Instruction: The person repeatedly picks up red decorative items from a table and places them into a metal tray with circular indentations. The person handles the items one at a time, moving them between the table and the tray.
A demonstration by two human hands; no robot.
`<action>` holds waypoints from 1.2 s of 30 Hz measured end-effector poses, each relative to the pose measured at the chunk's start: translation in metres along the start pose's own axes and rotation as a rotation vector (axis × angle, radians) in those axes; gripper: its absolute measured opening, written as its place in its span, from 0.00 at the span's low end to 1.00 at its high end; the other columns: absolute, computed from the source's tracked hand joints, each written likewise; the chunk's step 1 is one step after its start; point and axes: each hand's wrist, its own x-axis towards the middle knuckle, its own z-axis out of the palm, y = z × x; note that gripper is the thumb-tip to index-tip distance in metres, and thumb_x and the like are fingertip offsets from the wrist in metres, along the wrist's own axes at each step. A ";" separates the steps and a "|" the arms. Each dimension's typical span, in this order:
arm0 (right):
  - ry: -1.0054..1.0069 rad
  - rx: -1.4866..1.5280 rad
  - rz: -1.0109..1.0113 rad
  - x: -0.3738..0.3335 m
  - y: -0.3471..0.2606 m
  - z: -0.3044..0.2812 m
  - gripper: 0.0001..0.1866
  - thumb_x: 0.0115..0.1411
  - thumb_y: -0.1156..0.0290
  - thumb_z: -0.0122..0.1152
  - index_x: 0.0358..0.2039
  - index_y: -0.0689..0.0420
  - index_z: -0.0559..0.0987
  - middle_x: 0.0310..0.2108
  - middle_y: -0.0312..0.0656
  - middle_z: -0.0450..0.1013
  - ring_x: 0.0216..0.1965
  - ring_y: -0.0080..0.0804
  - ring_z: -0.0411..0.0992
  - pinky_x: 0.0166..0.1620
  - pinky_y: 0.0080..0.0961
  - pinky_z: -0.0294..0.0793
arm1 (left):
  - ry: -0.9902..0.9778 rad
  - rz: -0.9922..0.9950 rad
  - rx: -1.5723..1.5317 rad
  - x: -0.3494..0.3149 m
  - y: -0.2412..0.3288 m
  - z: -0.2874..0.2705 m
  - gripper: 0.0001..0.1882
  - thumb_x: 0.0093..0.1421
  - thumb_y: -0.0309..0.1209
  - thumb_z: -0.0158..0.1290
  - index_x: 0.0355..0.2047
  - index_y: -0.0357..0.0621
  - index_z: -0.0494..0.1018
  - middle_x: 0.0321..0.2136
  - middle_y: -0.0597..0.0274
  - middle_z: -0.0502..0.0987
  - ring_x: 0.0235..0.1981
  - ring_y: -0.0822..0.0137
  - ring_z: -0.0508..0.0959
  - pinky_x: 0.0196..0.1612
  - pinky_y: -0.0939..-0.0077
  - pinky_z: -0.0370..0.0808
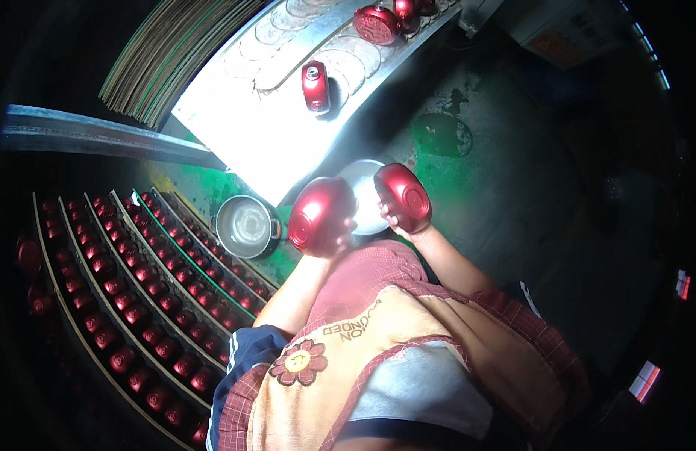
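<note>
My left hand [343, 239] is closed round a glossy red rounded bottle [315, 214], its oval side turned up. A similar red bottle [405, 197] is in my right hand [399, 224], with the fingers wrapped round its lower edge. Both are held apart from each other above my lap. Between and beyond them shows a pale round basin [360, 180], partly covered by the bottles. Another red bottle [315, 89] with a silver neck rests on the brightly lit white table [246, 124] ahead.
More red bottles [376, 25] lie at the table's far end. A metal pot [246, 225] stands on the floor to the left, near long divided rows of red bottles [122, 301]. Stacked sheets [163, 60] and a metal beam [107, 134] are at the far left.
</note>
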 end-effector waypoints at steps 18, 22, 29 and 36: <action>0.271 -2.227 -1.083 0.248 -0.012 0.165 0.22 0.55 0.66 0.67 0.51 0.36 0.79 0.54 0.49 0.63 0.57 0.48 0.66 0.59 0.39 0.68 | 0.590 0.674 1.139 -0.101 0.067 0.116 0.40 0.55 0.34 0.55 0.66 0.39 0.54 0.63 0.52 0.64 0.62 0.53 0.66 0.66 0.57 0.62; 0.390 -2.432 -0.982 0.293 -0.028 0.149 0.21 0.56 0.65 0.65 0.52 0.33 0.79 0.57 0.51 0.62 0.58 0.52 0.64 0.60 0.40 0.66 | 0.784 0.807 1.548 -0.074 0.086 0.138 0.36 0.52 0.26 0.59 0.62 0.39 0.63 0.58 0.53 0.68 0.59 0.59 0.68 0.62 0.64 0.65; 0.386 -2.660 -1.060 0.303 -0.049 0.129 0.31 0.51 0.69 0.68 0.55 0.27 0.75 0.57 0.48 0.62 0.56 0.52 0.63 0.57 0.40 0.68 | 0.854 1.081 2.476 0.060 0.142 0.131 0.31 0.52 0.25 0.62 0.57 0.53 0.72 0.62 0.48 0.62 0.61 0.50 0.66 0.61 0.62 0.65; 0.256 -2.470 -1.409 0.279 -0.047 0.156 0.29 0.54 0.78 0.59 0.55 0.36 0.77 0.57 0.51 0.63 0.58 0.53 0.62 0.60 0.40 0.64 | 1.073 0.741 2.721 0.159 0.166 0.080 0.36 0.50 0.33 0.63 0.61 0.58 0.67 0.62 0.35 0.55 0.59 0.34 0.60 0.60 0.48 0.63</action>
